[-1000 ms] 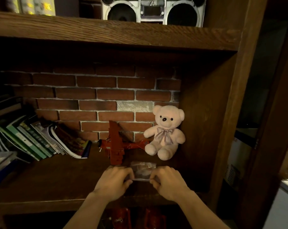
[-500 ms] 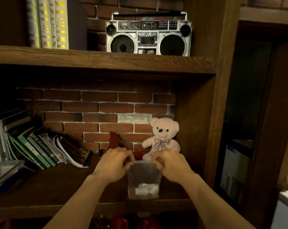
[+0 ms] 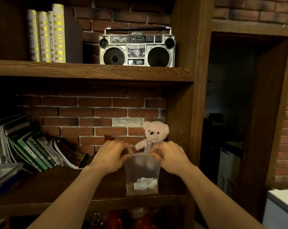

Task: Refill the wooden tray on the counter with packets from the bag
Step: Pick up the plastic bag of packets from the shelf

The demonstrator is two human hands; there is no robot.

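A clear plastic bag (image 3: 142,169) hangs upright in front of the lower shelf, with a few white packets (image 3: 144,183) and some brown ones lying at its bottom. My left hand (image 3: 112,157) pinches the bag's top edge at its left corner. My right hand (image 3: 169,157) pinches the same edge at its right corner. The wooden tray and the counter are out of view.
Behind the bag sits a pink teddy bear (image 3: 154,135) and a partly hidden red toy (image 3: 109,138). Leaning books (image 3: 32,151) fill the shelf's left. A boombox (image 3: 137,47) stands on the upper shelf (image 3: 90,72). A dark doorway (image 3: 230,113) opens at the right.
The bag has come up from lying low on the shelf to hanging upright between both hands. The view has tilted upward, showing the upper shelf.
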